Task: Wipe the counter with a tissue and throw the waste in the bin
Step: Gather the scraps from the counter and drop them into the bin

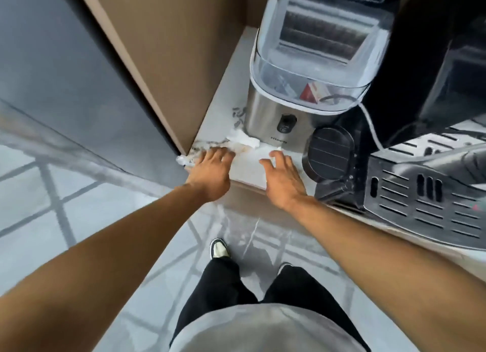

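Frame blurred; bin not visible, black appliance (420,193) cut off right. Crumpled tissue (243,140) lies on white counter (223,109), touching the ice maker (297,88). Left hand (210,172) and right hand (282,179) near it, fingers spread, gripping nothing. Grey tiled floor (52,233) below.

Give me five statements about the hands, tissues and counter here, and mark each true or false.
1. Both hands, left and right, reach to the counter. True.
2. A crumpled tissue lies by the steel appliance. True.
3. The right hand holds a spray bottle. False: it is spread open, with only a bit of tissue at its fingertips.
4. The counter is already clean. False: dark specks and stains show near its left corner.
5. The bin stands beside the person's shoe. False: no bin is in view.
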A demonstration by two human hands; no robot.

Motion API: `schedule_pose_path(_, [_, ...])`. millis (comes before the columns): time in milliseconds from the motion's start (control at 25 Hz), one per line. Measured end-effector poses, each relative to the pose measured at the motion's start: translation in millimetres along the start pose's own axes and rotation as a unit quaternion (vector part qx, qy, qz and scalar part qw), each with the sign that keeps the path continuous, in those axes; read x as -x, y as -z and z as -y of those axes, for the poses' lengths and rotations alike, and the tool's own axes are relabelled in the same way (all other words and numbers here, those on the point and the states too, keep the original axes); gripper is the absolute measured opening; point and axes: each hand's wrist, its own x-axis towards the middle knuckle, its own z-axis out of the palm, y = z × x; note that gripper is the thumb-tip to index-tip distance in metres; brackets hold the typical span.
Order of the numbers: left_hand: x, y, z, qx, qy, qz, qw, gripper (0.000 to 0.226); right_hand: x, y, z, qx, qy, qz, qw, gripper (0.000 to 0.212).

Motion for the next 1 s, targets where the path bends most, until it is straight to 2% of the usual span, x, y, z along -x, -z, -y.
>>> schedule_pose_path(80, [-27,5,1,-0.002,-0.049,0.015,0.999,0.066,-7,1,-1,-0.009,-0.047,-0.022,0.999,0.070])
schedule_pose_path(320, [-87,-5,-8,-0.004,-0.106,-0.038,0.994,0.062,-23,-19,-7,-0.029,-0.122,-0.027,0.992,0.066])
schedule_pose_path(520, [-102,-16,3,-0.064,-0.104,-0.028,0.992,0.049,-36,-31,-10,-0.055,-0.161,-0.037,0.985,0.055])
schedule_pose_path(720, [-87,-31,6,-0.044,-0.127,-0.050,0.990,0.030,-27,-41,3,-0.139,-0.146,-0.070,0.977,0.032])
schedule_pose_path(1000, [-47,-42,-1,0.022,-0.132,-0.019,0.991,0.033,-14,-45,20,-0.153,-0.113,-0.083,0.978,0.034])
